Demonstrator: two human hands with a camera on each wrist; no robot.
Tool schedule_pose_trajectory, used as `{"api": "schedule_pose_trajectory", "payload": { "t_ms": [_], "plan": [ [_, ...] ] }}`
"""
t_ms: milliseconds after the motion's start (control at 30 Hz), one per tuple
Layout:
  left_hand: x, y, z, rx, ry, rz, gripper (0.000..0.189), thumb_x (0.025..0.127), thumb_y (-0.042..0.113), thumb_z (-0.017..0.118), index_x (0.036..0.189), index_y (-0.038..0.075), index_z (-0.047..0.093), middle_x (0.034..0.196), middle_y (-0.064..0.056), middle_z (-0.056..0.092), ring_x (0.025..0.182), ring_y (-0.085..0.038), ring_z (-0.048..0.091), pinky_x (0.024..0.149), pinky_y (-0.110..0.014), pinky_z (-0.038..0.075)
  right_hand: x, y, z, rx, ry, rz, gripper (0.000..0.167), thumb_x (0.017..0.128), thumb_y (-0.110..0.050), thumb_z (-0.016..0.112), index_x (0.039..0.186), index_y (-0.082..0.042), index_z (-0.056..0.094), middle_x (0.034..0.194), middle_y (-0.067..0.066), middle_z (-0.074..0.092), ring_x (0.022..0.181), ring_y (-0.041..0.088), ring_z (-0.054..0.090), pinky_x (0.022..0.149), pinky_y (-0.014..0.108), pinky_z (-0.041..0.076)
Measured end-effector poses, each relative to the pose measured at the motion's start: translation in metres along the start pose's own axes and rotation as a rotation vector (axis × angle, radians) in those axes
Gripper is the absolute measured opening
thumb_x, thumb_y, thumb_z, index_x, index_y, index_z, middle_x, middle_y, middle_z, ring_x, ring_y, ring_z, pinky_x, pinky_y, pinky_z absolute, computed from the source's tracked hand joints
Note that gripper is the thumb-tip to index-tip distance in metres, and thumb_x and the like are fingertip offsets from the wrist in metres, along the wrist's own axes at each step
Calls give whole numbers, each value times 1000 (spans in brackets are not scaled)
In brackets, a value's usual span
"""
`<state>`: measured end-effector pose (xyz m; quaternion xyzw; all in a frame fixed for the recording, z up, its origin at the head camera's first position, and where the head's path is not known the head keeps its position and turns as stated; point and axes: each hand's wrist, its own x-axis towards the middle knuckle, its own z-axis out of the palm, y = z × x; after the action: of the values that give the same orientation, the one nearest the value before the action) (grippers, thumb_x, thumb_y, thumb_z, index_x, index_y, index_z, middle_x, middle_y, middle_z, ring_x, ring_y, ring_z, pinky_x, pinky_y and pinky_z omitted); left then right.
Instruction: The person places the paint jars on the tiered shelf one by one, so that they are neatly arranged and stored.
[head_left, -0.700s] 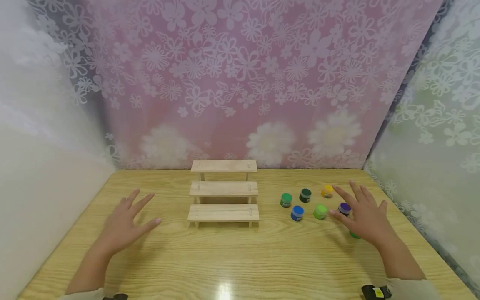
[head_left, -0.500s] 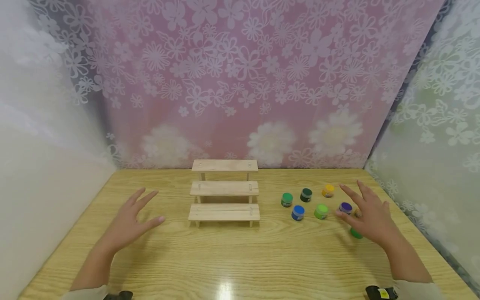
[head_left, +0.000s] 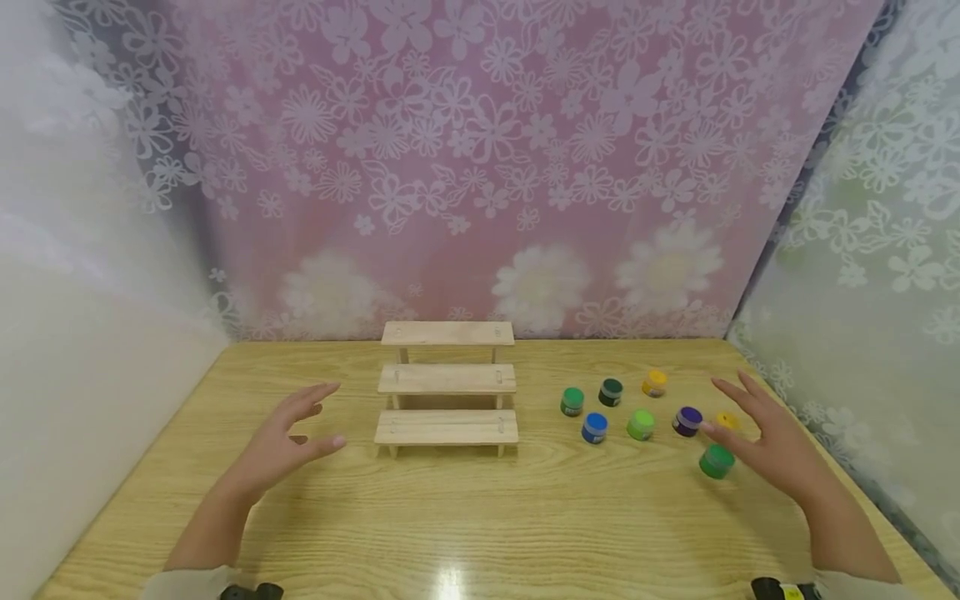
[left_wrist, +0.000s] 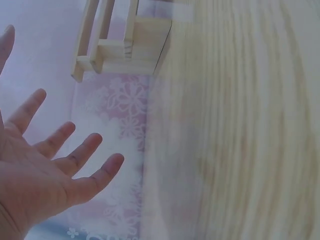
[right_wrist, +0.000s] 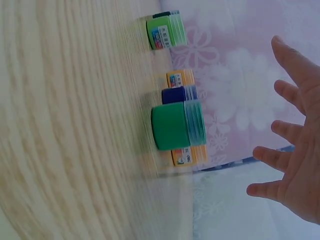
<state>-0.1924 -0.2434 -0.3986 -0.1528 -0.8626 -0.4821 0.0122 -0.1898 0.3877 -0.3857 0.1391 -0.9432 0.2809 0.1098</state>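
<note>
My left hand (head_left: 273, 446) hovers over the table left of a three-tier wooden stand (head_left: 447, 379), fingers spread and holding nothing. On the far right, my right hand (head_left: 776, 442) is held above a cluster of small paint jars, also with nothing in it. Nearest to it are a green jar (head_left: 717, 461), a purple jar (head_left: 687, 421) and a yellow jar (head_left: 727, 422), the last partly hidden by the hand. In the right wrist view the green jar (right_wrist: 172, 126) stands in front of other jars, apart from the spread fingers (right_wrist: 270, 190).
More jars stand between stand and right hand: light green (head_left: 641, 425), blue (head_left: 595, 427), green (head_left: 572, 402), dark green (head_left: 611, 392) and yellow-orange (head_left: 655, 383). A floral pink backdrop (head_left: 450, 167) rises behind the wood-grain table (head_left: 450, 517), with pale side walls left and right.
My left hand has shifted slightly right, its fingers drawing closer together. My right hand has moved right and a little down, uncovering more of the purple and front green jars.
</note>
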Motion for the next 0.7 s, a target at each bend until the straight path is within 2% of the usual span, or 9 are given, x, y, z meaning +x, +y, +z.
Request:
{"api": "schedule_pose_trajectory", "payload": {
  "t_ms": [133, 267, 400, 567, 700],
  "plan": [
    [3, -2, 7, -128, -35, -53, 67, 92, 25, 71, 150, 23, 39, 158, -14, 21, 137, -45, 31, 96, -64, 41, -4, 4, -5, 7, -33, 72, 72, 96, -30, 65, 155, -12, 29, 160, 24, 0, 132, 65, 13, 81, 80, 28],
    [7, -5, 12, -178, -65, -107, 66, 92, 26, 71, 150, 22, 41, 158, -14, 20, 136, -44, 33, 96, -63, 42, -6, 9, -8, 4, -83, 145, 72, 97, -36, 63, 155, -10, 29, 159, 27, 4, 132, 65, 12, 81, 80, 27],
    [12, -9, 17, -229, -85, -139, 66, 91, 26, 71, 150, 20, 41, 157, -13, 24, 135, -42, 37, 98, -60, 42, -9, 17, -9, 7, -114, 202, 72, 97, -40, 61, 153, -7, 31, 156, 31, 12, 131, 63, 17, 84, 77, 29],
    [17, -14, 22, -301, -73, -174, 68, 90, 26, 73, 149, 16, 41, 154, -18, 29, 132, -43, 41, 96, -54, 47, -14, 27, -10, 46, -118, 194, 69, 97, -36, 63, 149, 1, 36, 152, 35, 20, 129, 62, 23, 89, 72, 34],
    [21, -16, 25, -357, -82, -199, 71, 88, 23, 75, 149, 12, 41, 153, -20, 29, 131, -44, 42, 92, -51, 51, -16, 34, -11, 56, -107, 170, 63, 97, -32, 64, 144, 4, 43, 150, 35, 26, 126, 59, 31, 88, 70, 39]
  ]
}}
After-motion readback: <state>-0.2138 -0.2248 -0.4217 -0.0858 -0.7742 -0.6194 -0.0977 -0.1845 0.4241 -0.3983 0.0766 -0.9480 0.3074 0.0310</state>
